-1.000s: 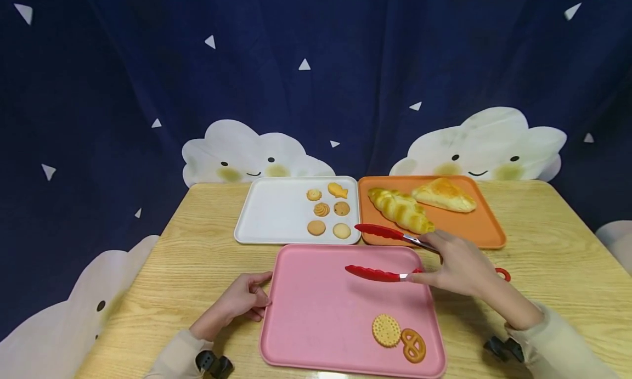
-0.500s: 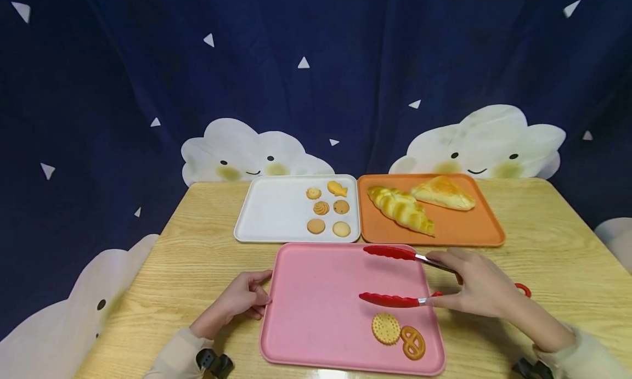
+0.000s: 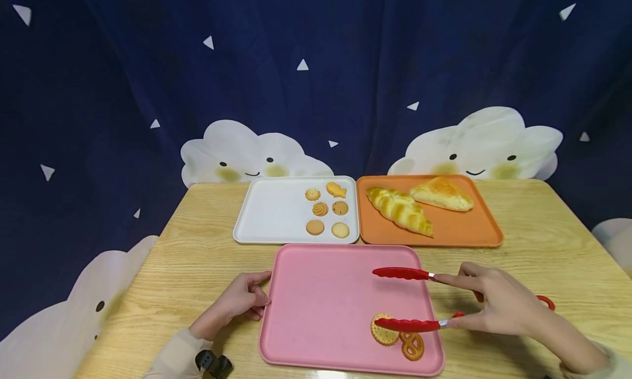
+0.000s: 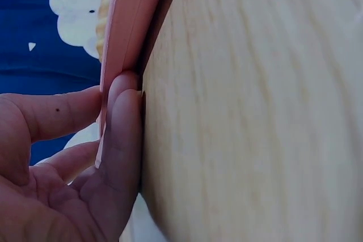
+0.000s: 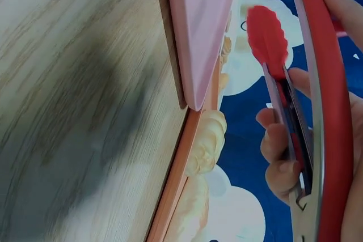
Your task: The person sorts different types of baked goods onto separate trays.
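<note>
My left hand holds the left rim of the pink tray; in the left wrist view its fingertips lie against the tray's outer wall. My right hand grips red-tipped metal tongs, arms spread apart with nothing between them. The tongs reach in over the tray's right side. Their near tip overlaps a round cracker and the top of a pretzel. The right wrist view shows the thumb on one tong arm and curled fingers at the other.
Behind stands a white tray with several small cookies on its right half. Beside it, an orange tray bears a braided bread and a triangular pastry. A dark blue curtain hangs behind the wooden table.
My right hand has brought the open tongs back from the orange tray's front edge, toward me and rightward, over the cracker. The left hand stays at the rim.
</note>
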Motion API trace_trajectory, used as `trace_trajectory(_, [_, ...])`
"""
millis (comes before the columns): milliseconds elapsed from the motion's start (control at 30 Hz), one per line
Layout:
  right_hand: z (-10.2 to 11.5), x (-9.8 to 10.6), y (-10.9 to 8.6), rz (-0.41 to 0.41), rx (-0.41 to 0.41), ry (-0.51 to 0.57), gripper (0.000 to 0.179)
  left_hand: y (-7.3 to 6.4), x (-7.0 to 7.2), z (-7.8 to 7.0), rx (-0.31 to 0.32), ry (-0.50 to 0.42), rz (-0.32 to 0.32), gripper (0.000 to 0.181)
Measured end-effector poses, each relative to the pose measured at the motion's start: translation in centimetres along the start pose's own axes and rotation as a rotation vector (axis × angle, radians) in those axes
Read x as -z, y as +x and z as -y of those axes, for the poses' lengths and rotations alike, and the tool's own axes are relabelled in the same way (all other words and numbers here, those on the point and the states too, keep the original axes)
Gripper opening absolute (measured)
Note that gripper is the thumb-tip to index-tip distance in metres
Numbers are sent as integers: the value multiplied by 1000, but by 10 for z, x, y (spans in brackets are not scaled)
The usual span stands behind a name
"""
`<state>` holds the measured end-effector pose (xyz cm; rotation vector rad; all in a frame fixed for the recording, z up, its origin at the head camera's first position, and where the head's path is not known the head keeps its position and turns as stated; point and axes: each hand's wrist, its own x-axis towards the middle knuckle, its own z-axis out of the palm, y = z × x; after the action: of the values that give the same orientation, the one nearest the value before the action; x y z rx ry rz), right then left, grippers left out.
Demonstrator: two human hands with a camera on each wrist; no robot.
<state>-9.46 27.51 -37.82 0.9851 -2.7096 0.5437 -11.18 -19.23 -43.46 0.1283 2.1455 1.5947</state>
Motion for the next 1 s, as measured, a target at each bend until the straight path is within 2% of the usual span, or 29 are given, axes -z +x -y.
trace_trajectory(200, [-1,0,-5,47,101,-19,58,-1,0,-1,8,-2,0,63])
trace_trajectory(333, [-1,-4,-6,90,122,-32,57,-1,0,-1,9,-1,-1,63])
trace_trajectory(600, [0,-10,0,124,185,-18,52,-1,-1,-1,18,0,-6,63])
trace_trajectory(1000, [2,-6,4,147,156,-30,45,0,-1,-2,17,-1,-11,63])
